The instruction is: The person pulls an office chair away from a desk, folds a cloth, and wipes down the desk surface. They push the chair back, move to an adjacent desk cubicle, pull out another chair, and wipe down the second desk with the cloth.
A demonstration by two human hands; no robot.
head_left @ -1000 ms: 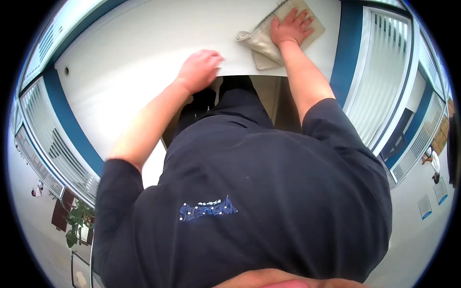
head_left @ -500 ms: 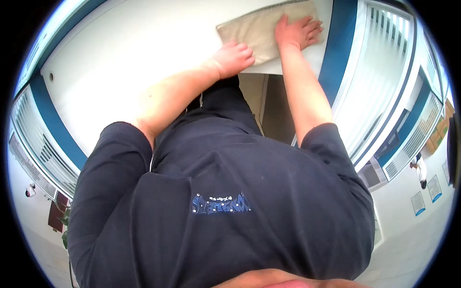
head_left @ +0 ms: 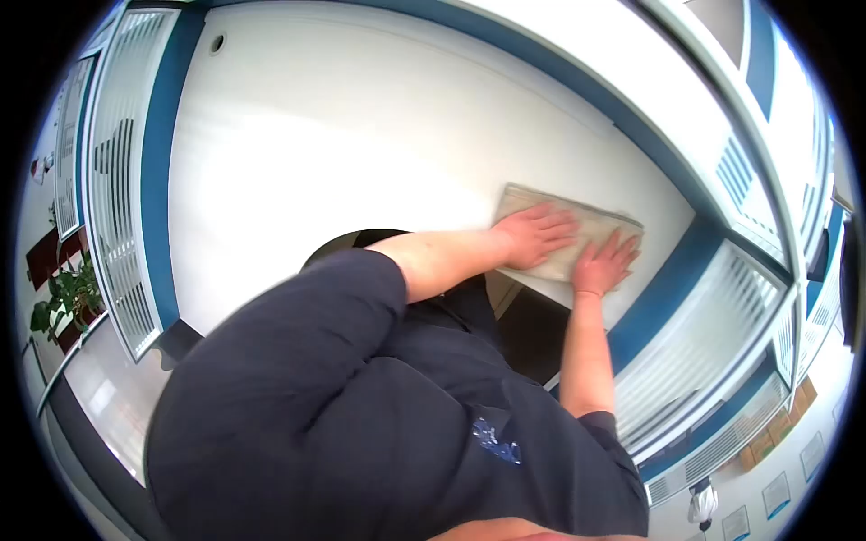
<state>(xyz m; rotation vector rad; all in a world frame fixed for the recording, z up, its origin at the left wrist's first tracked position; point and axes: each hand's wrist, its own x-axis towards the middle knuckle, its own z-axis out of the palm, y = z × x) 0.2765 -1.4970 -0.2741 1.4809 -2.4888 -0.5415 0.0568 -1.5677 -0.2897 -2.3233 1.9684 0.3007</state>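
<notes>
A flat beige cloth [head_left: 597, 225], folded into a rough rectangle, lies near the right end of a white desk [head_left: 361, 117]. My left hand [head_left: 539, 236] rests palm down on its left part, fingers stretched out and slightly blurred. On the cloth's lower right part lies my right hand [head_left: 606, 268], flat with its fingers spread. Both palms hide portions of the cloth, and neither hand is wrapped around it.
Blue-edged partitions [head_left: 161, 180] with striped glass panels border the desk. A round cable hole [head_left: 216, 43] is in its far left corner. Outside stand a potted plant [head_left: 79, 293] at left, cardboard boxes [head_left: 780, 428] and a distant person [head_left: 704, 503] at right.
My left hand has gone from curled at the cloth's near left edge to flat on top of it. The cloth sits lower in view, as my head has turned, showing more desk.
</notes>
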